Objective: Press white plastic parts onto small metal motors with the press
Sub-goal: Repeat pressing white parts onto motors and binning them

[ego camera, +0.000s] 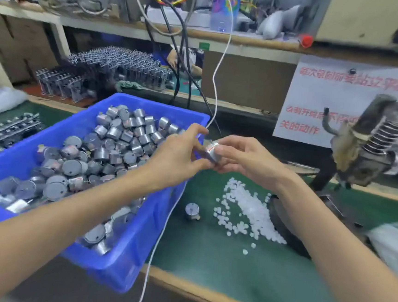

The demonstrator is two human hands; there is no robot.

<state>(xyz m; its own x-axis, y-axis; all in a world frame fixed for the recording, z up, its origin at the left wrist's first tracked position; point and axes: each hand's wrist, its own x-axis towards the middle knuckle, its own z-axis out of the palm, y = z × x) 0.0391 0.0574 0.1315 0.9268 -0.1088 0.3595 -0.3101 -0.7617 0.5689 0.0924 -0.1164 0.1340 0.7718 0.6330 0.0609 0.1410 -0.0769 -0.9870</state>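
A small silver metal motor (210,150) is held in the air between both hands, just past the right edge of the blue bin. My left hand (181,154) pinches it from the left, and my right hand (245,158) grips it from the right. Whether a white part is on its shaft is hidden by the fingers. A loose heap of small white plastic parts (245,209) lies on the green mat below my right wrist. One single motor (192,211) stands on the mat left of that heap. The press (371,146) leans in at the right.
A blue bin (133,260) full of several metal motors (112,143) fills the left. A white cable (162,224) hangs down across its right side. Metal frames (109,68) are stacked at the back left. A white paper notice (322,99) hangs behind the press. A clear plastic bag (394,245) sits at the right edge.
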